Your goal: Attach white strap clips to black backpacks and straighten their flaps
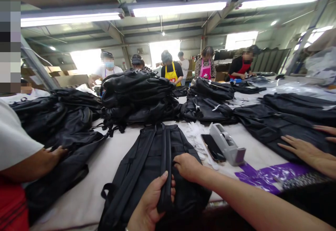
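Observation:
A black backpack lies on the white-covered table in front of me, its strap side facing up. My left hand is closed around the lower part of one shoulder strap, thumb on top and fingers wrapped beneath. Beside that strap, my right hand rests on the backpack's right side with its fingers curled together. What the right fingers pinch, if anything, is hidden. To the right of the backpack lie white gloves, a dark phone and a grey tape dispenser.
Tall piles of black backpacks stand across the table. A co-worker's hand touches a black bag at left; another person's hands lie on a backpack at right. Purple plastic covers the near edge. Several people in aprons work behind.

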### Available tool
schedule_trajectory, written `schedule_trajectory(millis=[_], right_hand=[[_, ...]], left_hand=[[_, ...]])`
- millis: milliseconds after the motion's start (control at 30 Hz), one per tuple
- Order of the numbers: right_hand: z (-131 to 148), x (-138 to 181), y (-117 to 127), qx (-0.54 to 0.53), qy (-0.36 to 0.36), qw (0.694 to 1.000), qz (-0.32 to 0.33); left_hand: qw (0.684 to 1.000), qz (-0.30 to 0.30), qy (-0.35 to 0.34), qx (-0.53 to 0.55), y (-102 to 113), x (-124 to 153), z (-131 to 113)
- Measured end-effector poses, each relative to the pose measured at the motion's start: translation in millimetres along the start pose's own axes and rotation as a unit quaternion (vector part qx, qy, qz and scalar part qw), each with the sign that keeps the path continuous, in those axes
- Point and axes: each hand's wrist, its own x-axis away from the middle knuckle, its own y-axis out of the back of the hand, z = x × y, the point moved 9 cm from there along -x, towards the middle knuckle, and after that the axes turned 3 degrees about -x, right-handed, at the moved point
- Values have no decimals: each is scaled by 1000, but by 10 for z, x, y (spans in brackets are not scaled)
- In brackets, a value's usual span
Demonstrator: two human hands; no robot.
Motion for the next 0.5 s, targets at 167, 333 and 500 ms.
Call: schedule_trajectory(millis=[167, 333, 500], right_hand=[[-17, 1, 79, 50, 17, 998, -22], [24, 9, 347, 139, 46, 985, -90], [378, -18, 304, 212, 262, 939, -61]], left_hand=[[1000, -11, 0, -17, -125, 30, 10], [999, -8, -6, -31, -242, 10, 42], [998, -24, -7, -57, -255, -8, 69]])
